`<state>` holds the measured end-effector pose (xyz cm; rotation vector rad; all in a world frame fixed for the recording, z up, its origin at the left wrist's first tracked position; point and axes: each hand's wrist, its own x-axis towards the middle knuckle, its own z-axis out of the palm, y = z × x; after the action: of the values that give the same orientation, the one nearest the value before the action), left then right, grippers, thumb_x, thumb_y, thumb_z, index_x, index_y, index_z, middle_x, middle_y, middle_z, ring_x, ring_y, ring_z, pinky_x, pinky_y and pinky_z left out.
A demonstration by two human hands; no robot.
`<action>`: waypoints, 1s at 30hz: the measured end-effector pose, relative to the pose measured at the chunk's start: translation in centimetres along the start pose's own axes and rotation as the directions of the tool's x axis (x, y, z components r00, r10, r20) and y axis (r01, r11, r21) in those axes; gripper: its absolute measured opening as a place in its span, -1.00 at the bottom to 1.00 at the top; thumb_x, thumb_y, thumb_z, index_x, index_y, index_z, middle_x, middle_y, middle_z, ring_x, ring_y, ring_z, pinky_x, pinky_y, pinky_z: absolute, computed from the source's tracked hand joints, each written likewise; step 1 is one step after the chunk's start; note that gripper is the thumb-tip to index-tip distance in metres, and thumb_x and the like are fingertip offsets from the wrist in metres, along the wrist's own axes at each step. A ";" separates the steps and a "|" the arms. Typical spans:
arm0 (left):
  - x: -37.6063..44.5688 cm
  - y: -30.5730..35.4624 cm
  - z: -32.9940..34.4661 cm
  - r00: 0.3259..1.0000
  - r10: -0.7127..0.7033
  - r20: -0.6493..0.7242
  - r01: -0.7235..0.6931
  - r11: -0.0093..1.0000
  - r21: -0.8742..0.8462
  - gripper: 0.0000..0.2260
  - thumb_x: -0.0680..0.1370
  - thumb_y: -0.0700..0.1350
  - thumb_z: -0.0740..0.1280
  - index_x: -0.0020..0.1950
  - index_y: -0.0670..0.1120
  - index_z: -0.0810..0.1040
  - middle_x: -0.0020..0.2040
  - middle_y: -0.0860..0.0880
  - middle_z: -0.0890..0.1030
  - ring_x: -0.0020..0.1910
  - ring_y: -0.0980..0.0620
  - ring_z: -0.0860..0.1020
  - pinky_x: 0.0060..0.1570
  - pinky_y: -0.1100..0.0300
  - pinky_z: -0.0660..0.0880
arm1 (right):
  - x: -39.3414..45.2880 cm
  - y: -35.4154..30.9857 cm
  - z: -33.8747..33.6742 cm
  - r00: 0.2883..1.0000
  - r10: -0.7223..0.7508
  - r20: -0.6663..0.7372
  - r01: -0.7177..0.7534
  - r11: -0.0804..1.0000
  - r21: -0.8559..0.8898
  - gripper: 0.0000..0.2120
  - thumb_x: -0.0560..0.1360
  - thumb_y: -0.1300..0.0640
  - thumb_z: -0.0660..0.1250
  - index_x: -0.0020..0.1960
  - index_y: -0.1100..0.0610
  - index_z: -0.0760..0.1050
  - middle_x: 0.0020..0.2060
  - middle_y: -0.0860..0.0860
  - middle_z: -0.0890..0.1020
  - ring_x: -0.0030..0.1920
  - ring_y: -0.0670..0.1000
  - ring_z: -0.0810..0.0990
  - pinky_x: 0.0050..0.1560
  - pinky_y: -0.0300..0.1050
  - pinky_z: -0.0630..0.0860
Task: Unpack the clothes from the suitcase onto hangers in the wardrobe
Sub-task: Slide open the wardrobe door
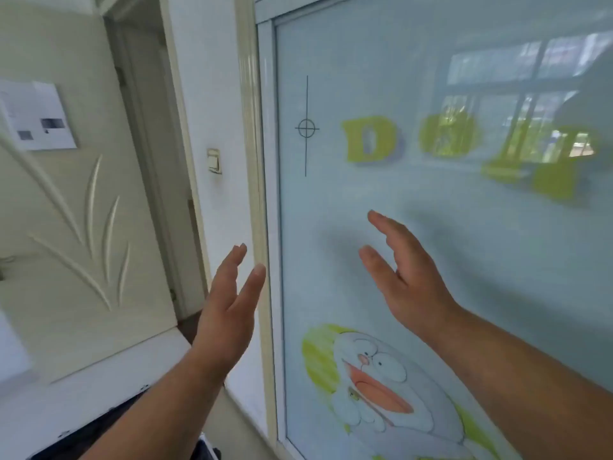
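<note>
Left hand (pixel 229 303) raised, fingers straight, holding nothing, by the frame edge of the wardrobe door (pixel 431 227); right hand (pixel 408 277) flat, empty, fingers extended, before the cartoon-printed glass panel; dark suitcase (pixel 99 433) at bottom left, partly hidden

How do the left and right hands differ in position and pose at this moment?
The left hand is raised before the door's pale frame; the right hand is before the glossy wardrobe door. The left sits lower, the right higher. Both have straight fingers and hold nothing.
</note>
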<state>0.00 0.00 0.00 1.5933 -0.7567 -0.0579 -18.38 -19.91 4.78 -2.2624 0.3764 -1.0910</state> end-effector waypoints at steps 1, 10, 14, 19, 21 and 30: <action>1.1 0.1 0.8 0.999 0.037 0.009 -0.038 0.998 0.049 -0.33 0.59 0.40 0.19 0.68 0.25 0.22 0.68 0.26 0.24 0.65 0.25 0.18 0.67 -0.02 0.14 | 1.0 0.3 -0.9 0.992 -0.123 -0.021 0.118 0.979 -0.168 -0.33 0.63 -0.30 0.21 0.64 0.01 0.32 0.60 -0.16 0.38 0.63 -0.16 0.26 0.64 -0.03 0.23; 12.7 -1.3 7.3 0.874 0.418 0.249 -0.486 0.733 0.475 -0.30 0.68 0.31 0.21 0.75 0.16 0.03 0.77 0.09 -0.13 0.74 0.07 -0.17 0.67 -0.03 0.00 | 7.6 6.0 -1.3 0.949 -0.275 0.154 0.221 0.230 -0.948 -0.22 0.57 -0.13 0.27 0.68 0.22 0.21 0.70 0.29 0.08 0.71 0.31 -0.02 0.61 0.48 -0.03; 18.9 -4.4 8.8 0.671 0.551 0.497 -0.719 0.321 0.616 -0.28 0.68 0.27 0.23 0.76 0.11 0.03 0.77 -0.07 -0.20 0.74 -0.17 -0.23 0.63 -0.37 0.10 | 8.4 8.7 -1.0 0.955 -0.268 0.129 0.156 0.083 -0.984 -0.15 0.63 -0.13 0.21 0.71 0.31 -0.01 0.70 0.35 -0.11 0.71 0.35 -0.14 0.63 0.45 -0.10; 26.0 -6.5 9.9 0.628 0.625 0.463 -0.727 0.259 0.636 -0.25 0.67 0.32 0.17 0.76 0.01 0.05 0.76 -0.18 -0.16 0.73 -0.25 -0.19 0.63 -0.41 0.05 | 9.0 10.5 -0.6 0.920 -0.388 0.058 0.055 -0.018 -0.998 -0.23 0.63 -0.11 0.22 0.68 0.31 0.14 0.68 0.34 0.12 0.68 0.36 0.10 0.61 0.50 0.06; 29.4 -6.9 10.3 0.610 0.652 0.451 -0.735 0.252 0.629 -0.23 0.67 0.35 0.14 0.76 -0.02 0.03 0.75 -0.24 -0.15 0.73 -0.30 -0.18 0.62 -0.44 0.02 | 9.3 10.9 -0.1 0.906 -0.420 0.047 0.032 -0.043 -0.999 -0.25 0.63 -0.12 0.23 0.66 0.29 0.21 0.66 0.32 0.19 0.67 0.35 0.17 0.58 0.51 0.14; 32.1 -9.6 14.0 0.486 0.769 0.414 -0.829 0.256 0.497 -0.23 0.71 0.27 0.13 0.73 -0.21 0.03 0.69 -0.43 -0.08 0.67 -0.51 -0.11 0.50 -0.60 -0.01 | 9.0 11.5 -0.4 0.900 -0.435 0.034 -0.005 -0.088 -0.996 -0.27 0.61 -0.15 0.28 0.65 0.23 0.29 0.64 0.26 0.29 0.64 0.32 0.26 0.56 0.50 0.22</action>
<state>22.75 -28.32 1.02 1.6248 -1.7597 1.0378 -13.07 -33.44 3.45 -3.5709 1.4339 -1.6879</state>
